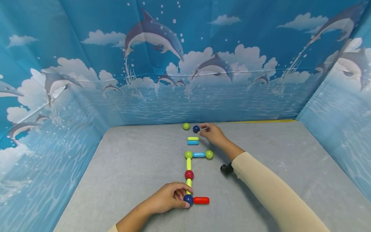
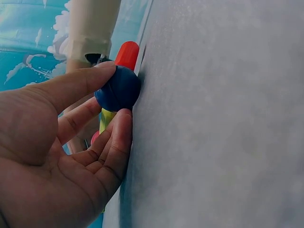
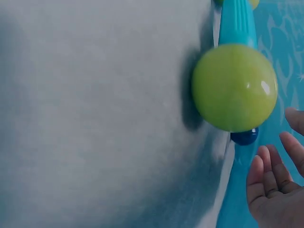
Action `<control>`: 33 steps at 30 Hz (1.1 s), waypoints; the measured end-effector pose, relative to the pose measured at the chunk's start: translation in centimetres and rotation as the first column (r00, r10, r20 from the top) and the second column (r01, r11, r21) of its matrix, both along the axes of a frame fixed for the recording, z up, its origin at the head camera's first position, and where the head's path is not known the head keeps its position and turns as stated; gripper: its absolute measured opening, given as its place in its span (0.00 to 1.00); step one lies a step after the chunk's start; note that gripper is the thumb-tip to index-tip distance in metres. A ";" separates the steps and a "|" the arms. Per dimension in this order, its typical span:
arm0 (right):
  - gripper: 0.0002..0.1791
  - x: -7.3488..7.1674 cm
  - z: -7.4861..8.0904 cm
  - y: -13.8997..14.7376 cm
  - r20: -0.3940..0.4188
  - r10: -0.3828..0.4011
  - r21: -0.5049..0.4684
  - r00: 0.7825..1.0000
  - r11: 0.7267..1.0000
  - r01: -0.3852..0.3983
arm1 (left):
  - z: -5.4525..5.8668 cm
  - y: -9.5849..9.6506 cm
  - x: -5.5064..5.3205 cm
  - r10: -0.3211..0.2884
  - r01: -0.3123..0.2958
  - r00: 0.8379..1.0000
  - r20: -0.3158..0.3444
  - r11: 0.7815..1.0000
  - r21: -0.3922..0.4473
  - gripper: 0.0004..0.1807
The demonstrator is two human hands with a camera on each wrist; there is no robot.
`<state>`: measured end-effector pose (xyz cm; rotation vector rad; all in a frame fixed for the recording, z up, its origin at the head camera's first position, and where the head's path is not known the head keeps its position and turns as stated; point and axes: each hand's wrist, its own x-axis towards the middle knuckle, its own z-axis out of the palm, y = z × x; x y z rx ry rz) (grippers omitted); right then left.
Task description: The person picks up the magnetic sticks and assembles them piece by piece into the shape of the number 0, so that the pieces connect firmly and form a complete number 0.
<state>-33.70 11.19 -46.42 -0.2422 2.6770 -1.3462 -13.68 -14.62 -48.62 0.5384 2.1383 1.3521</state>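
With thumb and fingers, my left hand (image 1: 169,197) pinches the blue ball (image 2: 118,89) at the near corner of a connected ball-and-rod shape. A red rod (image 1: 201,200) extends right from that ball. A yellow-green rod (image 1: 189,186) leads up to a red ball (image 1: 189,174), then another yellow-green rod (image 1: 189,164) and a green ball (image 1: 188,155). From there a light blue rod (image 1: 199,154) joins a second green ball (image 3: 235,88). At the back, my right hand (image 1: 214,133) is beside a loose dark blue ball (image 1: 196,129), its fingers spread apart with nothing visible between them.
Left of the loose dark blue ball lies a loose green ball (image 1: 186,126). A yellow-green rod (image 1: 193,138) and a blue rod (image 1: 193,142) lie side by side on the grey table (image 1: 130,154). Dolphin-print curtains (image 1: 162,100) stand around it.
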 end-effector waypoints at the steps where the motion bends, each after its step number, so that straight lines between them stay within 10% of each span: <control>1: 0.25 -0.3 0.0 -0.1 -0.003 0.006 0.012 1.000 1.000 -0.006 | 0.0 0.0 0.0 -0.001 0.001 1.000 0.001 1.000 0.002 0.18; 17: 0.25 -3.9 0.5 -0.6 0.096 0.095 0.085 0.991 0.991 -0.103 | 0.0 0.0 0.0 -0.002 0.002 1.000 0.003 1.000 0.014 0.19; 33: 0.22 -3.7 0.4 -1.0 0.136 0.095 0.164 0.986 0.980 -0.117 | 0.0 -0.3 0.1 -0.008 0.008 1.000 -0.001 1.000 0.017 0.19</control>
